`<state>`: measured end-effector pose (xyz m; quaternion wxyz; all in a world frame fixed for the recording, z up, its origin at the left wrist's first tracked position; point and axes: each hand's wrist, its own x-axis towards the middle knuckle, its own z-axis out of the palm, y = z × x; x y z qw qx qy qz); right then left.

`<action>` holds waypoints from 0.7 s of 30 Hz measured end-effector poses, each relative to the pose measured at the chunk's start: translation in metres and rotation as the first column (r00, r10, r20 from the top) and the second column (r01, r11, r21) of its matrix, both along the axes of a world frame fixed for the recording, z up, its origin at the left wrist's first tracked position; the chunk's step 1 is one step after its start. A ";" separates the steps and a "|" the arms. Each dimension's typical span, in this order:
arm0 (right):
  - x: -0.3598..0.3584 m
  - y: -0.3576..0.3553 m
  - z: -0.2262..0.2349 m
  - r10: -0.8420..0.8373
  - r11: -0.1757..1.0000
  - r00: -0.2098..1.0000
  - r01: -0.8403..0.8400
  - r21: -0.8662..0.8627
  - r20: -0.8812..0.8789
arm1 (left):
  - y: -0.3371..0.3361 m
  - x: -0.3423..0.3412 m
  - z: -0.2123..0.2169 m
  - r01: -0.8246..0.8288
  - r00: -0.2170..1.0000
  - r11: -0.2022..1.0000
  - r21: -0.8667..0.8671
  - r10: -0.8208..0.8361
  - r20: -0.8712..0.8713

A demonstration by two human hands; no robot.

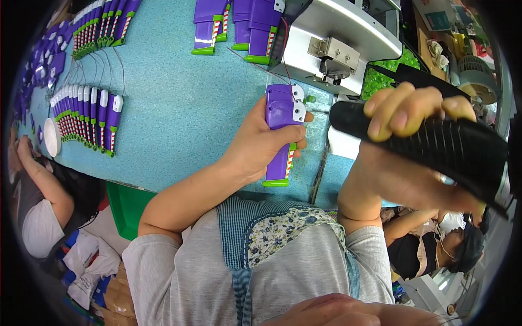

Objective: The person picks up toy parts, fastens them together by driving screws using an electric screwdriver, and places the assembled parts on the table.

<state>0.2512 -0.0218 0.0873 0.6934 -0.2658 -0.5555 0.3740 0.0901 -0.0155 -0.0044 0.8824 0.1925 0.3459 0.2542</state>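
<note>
Fingers of left hand (pixel 258 144) wrap a purple toy wing (pixel 283 127), pinned upright on the blue table (pixel 179 103); right hand (pixel 405 122) clenches a black power screwdriver (pixel 435 146) just beside it, likely steadied for fastening. More wings (pixel 87 117) lie lined up left.

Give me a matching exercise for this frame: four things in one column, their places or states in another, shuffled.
Things:
1. purple toy wing
2. black ribbed tool
3. row of wing pieces
4. grey metal fixture

Places:
A. gripped in the right hand
B. lined up on the blue table, far left
C. held in the left hand
D. standing at the table's top edge

Pairs: 1-C, 2-A, 3-B, 4-D
</note>
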 end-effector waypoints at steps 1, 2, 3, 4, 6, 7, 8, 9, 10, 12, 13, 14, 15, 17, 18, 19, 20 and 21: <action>-0.002 -0.005 0.004 0.019 1.000 1.000 -0.018 -0.021 0.024 | 0.000 0.000 -0.001 0.015 1.000 1.000 -0.020 -0.015 0.001; -0.005 -0.008 0.001 0.009 1.000 1.000 -0.008 -0.023 0.006 | -0.001 0.001 0.000 0.018 1.000 1.000 -0.023 -0.018 0.003; -0.007 -0.010 -0.003 0.004 1.000 1.000 -0.004 -0.025 0.008 | -0.001 0.002 0.004 0.000 1.000 1.000 -0.006 0.000 -0.002; -0.009 -0.011 -0.007 -0.027 0.999 1.000 0.026 -0.034 -0.012 | -0.002 0.003 0.007 -0.019 1.000 1.000 0.011 0.019 -0.007; -0.013 -0.011 -0.011 -0.058 0.997 0.998 0.056 -0.048 -0.032 | -0.002 0.003 0.008 -0.011 1.000 1.000 0.008 0.012 -0.022; -0.014 -0.011 -0.012 -0.075 0.996 0.997 0.073 -0.052 -0.033 | -0.002 0.003 0.007 -0.006 0.999 1.000 0.007 0.006 -0.038; -0.016 -0.010 -0.013 -0.092 0.994 0.995 0.090 -0.056 -0.033 | -0.001 0.004 0.006 -0.007 0.999 1.000 0.003 0.007 -0.039; -0.017 -0.010 -0.014 -0.107 0.993 0.994 0.105 -0.060 -0.033 | -0.001 0.005 0.005 -0.007 0.999 1.000 0.009 0.007 -0.044; -0.015 -0.010 -0.016 -0.104 0.993 0.994 0.102 -0.063 -0.033 | -0.001 0.006 0.004 -0.007 0.999 1.000 0.014 0.007 -0.050; -0.010 -0.008 -0.022 -0.007 1.000 0.999 0.006 -0.028 -0.042 | -0.001 0.006 0.003 -0.020 0.999 1.000 -0.003 0.020 -0.045; -0.010 -0.007 -0.022 -0.005 1.000 0.999 0.004 -0.030 -0.042 | -0.001 0.006 0.002 -0.031 0.999 0.999 -0.017 0.030 -0.040; -0.010 -0.005 -0.021 -0.007 0.999 0.999 0.004 -0.052 -0.053 | 0.000 0.006 0.003 -0.032 0.999 0.999 -0.019 0.032 -0.040; -0.010 -0.004 -0.020 -0.008 0.997 0.998 0.004 -0.072 -0.065 | 0.001 0.005 0.003 -0.020 0.999 0.999 -0.026 0.019 -0.036; -0.011 0.001 -0.017 -0.011 0.994 0.996 0.001 -0.111 -0.088 | 0.003 0.004 0.004 -0.011 0.999 0.999 -0.033 0.010 -0.033; 0.002 0.015 -0.016 0.096 0.995 0.995 -0.096 -0.007 -0.004 | 0.003 0.004 0.006 0.002 0.999 1.000 -0.027 -0.003 -0.043; 0.016 0.022 -0.007 0.063 0.996 0.992 -0.069 0.055 0.108 | 0.003 0.007 0.007 0.027 0.998 0.999 -0.022 -0.028 -0.050; 0.027 0.027 0.000 0.022 0.992 0.976 -0.048 0.118 0.218 | 0.002 0.008 0.007 0.039 0.998 0.999 -0.021 -0.040 -0.047; 0.032 0.034 0.000 -0.022 0.986 0.988 -0.003 0.164 0.153 | 0.001 0.008 0.007 0.058 0.998 0.998 -0.021 -0.059 -0.038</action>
